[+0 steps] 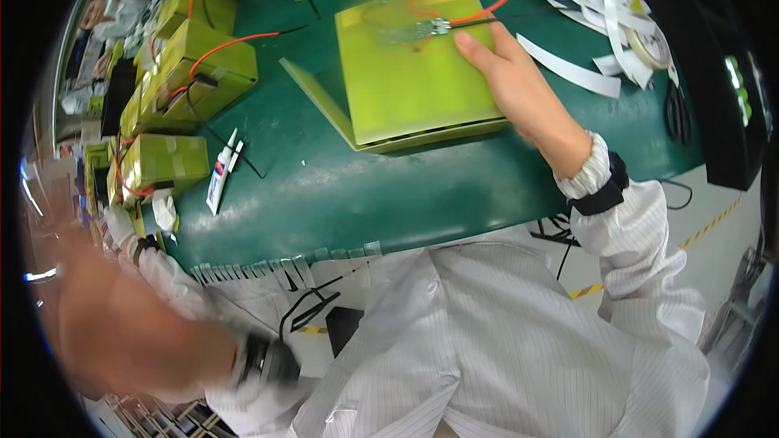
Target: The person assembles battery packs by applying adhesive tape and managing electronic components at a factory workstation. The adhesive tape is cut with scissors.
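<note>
A yellow-green wrapped battery pack (422, 89) stands on the green table in front of me, one flap (318, 101) of its wrap folded out to the left. On its upper part lies a small green circuit board (415, 31), with red and black wires running off to the right. My right hand (519, 85) grips the pack's right side, thumb on top and the other fingers hidden behind the edge. My left hand (134, 320) is raised at the lower left, away from the pack. Motion smears its fingers, and I cannot make out anything in it.
More green packs (215, 69) with red and black leads line the left side. A white glue tube (221, 174) lies near them. Short tape strips (260, 272) hang off the front edge. White paper strips (572, 69), a tape roll (649, 49) and black-handled scissors (676, 109) lie right.
</note>
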Demonstrator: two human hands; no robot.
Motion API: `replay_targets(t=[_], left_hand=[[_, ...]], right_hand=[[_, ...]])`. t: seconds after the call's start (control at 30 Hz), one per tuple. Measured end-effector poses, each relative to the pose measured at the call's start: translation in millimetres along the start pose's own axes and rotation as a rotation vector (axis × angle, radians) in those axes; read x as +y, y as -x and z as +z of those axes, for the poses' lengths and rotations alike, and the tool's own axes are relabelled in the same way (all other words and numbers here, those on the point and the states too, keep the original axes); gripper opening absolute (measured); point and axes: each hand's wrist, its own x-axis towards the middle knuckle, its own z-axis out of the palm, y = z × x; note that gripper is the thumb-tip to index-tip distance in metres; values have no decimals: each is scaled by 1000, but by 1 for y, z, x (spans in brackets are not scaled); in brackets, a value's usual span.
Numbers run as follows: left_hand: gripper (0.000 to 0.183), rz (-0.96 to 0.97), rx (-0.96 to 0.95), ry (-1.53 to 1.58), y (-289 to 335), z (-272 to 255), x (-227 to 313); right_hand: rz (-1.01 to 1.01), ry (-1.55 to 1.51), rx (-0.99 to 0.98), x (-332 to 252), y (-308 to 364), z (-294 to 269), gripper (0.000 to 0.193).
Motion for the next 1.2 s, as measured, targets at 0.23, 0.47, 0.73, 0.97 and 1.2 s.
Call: replay_targets(t=[0.23,0.47,0.73,0.97,1.2], left_hand=[[42,2,2,-241,34,-13,-2],[41,-70,1,-504,94,-13,-12],[40,-103,-13,-893,158,-27,-16],[39,-89,-50,-1295,203,-61,4],[38,-120,-87,-1636,263,-73,35]], right_hand=[[58,-83,-49,-24,7,7,43],[158,52,13,-20,12,13,48],[135,56,-10,-20,5,8,47],[174,16,-12,-4,-3,-1,44],[150,18,-78,16,-19,-15,43]])
